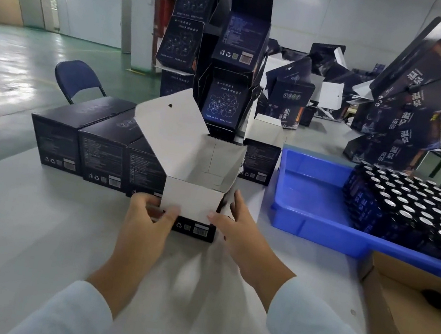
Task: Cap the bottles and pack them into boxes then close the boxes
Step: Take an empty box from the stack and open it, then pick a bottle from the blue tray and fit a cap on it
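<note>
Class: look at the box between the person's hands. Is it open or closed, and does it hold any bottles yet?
Open and empty. The box has its white lid flap standing up, and only bare white walls show inside; no bottles.

Pale grey tabletop (29,222), open dark box (197,192) standing near its middle, row of closed dark boxes (100,146) just left of it, blue tray (314,211) of bottles (424,212) at right, brown carton (393,312) at right edge, stacked empty boxes (230,66) behind

Your dark box (194,228) stands open on the bench (29,222) (white flaps up, nothing visible inside); capped dark bottles (421,212) crowd the blue tray (308,208) beside it.
</note>
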